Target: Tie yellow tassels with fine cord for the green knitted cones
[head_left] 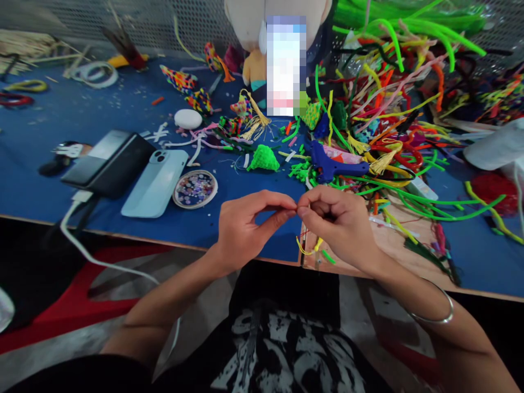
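Left hand and right hand pinch fingers shut, seemingly on a yellow strand; steady tension helps; glue gun at twelve o'clock on desk.

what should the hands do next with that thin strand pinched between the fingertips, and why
Probably draw the two pinches gently apart to tighten the strand. The left hand and right hand meet fingertip to fingertip at the table edge, and yellow strand ends dangle slack below the right hand.
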